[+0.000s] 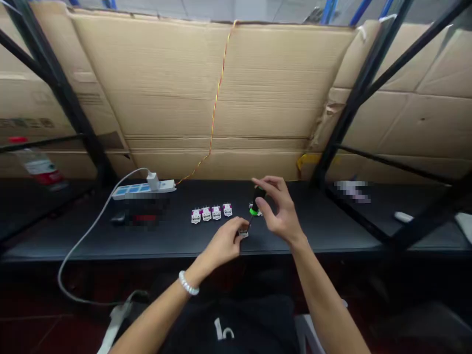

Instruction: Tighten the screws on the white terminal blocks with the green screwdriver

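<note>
My right hand (277, 206) is closed round the black handle of a screwdriver (254, 207) with a green collar. The shaft slants down to a small whitish part (244, 234) on the black tabletop. Thumb and fingers of my left hand (225, 239) pinch that part, hiding most of it. Left of the screwdriver, several small white and purple parts (216, 212) sit in a row. One more white part (259, 213) shows partly behind the screwdriver and my right fingers.
A white power strip (167, 185) with a plugged-in charger lies at the back left, its cable looping over the table edge (155, 255). Black metal posts (341, 118) frame both sides. Cardboard (165, 88) walls the back. A bottle (40, 167) stands far left.
</note>
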{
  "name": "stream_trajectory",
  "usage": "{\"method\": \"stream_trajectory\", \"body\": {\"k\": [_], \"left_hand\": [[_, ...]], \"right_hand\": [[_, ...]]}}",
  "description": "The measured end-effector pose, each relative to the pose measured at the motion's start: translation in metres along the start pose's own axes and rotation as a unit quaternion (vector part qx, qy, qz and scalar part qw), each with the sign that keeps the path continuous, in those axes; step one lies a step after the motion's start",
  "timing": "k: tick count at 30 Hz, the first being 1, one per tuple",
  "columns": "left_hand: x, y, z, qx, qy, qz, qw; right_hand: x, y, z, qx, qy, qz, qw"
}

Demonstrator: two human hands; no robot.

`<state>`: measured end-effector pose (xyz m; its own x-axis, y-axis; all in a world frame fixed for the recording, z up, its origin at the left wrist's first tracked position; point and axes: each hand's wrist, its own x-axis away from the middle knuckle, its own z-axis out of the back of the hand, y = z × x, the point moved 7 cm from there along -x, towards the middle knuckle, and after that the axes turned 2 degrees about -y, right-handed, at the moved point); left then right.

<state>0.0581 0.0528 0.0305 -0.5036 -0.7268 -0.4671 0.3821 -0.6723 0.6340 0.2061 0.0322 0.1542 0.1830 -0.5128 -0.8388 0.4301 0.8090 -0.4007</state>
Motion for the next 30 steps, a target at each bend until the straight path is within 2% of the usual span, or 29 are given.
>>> {"method": "stream_trajectory", "body": {"k": [3,6,8,13,17,19,23,26,30], "left_hand": [[0.0,-0.004,-0.002,0.013,-0.006,-0.006,1.0],[0.001,-0.005,-0.002,0.016,-0.008,-0.015,1.0],[0.001,-0.005,-0.002,0.021,-0.008,-0.016,1.0],[0.0,-0.006,-0.002,0.035,-0.005,-0.015,0.999],[0.0,-0.007,-0.003,0.026,0.0,0.002,1.0],[0.001,-0.009,-0.001,0.018,0.014,0.012,1.0],[0.001,-0.014,0.001,-0.004,0.032,0.02,0.999],[0.0,-0.021,0.0,0.007,0.037,0.026,0.999],[0.001,-0.024,-0.002,0.048,0.033,0.037,0.998]], "right_hand": [[0.0,0.0,0.0,-0.04,-0.034,-0.009,0.999],[-0.001,-0.003,0.008,0.046,0.018,0.013,0.999],[-0.001,-0.006,0.009,0.092,0.03,0.029,0.995],[-0.002,-0.009,-0.002,0.008,-0.055,0.028,0.998],[-0.005,-0.01,0.003,0.063,-0.005,0.023,0.998],[-0.005,-0.01,0.003,0.089,-0.002,0.027,0.996],[-0.004,-0.001,-0.002,0.048,-0.051,-0.004,0.998],[-0.004,0.007,-0.002,0.001,-0.038,-0.031,0.999],[-0.009,0.011,-0.001,0.016,-0.017,-0.035,0.999]]}}
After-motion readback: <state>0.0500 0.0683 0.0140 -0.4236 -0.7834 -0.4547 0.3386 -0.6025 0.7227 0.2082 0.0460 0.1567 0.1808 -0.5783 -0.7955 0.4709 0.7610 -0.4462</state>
